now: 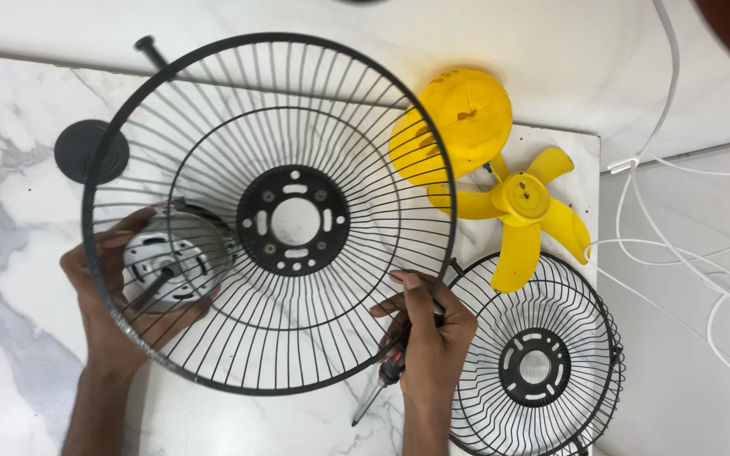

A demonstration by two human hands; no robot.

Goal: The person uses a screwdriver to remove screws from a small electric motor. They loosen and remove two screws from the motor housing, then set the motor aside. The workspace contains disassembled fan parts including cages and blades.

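A large black wire fan guard is held tilted above the marble table. My right hand grips its lower right rim and also holds a screwdriver pointing down to the left. My left hand holds a silver fan motor with its shaft, seen through the guard's wires at the lower left.
A yellow fan blade and a yellow dome-shaped housing lie at the upper right. A second black wire guard rests at the lower right. A round black cap sits at the left. White cables run along the right.
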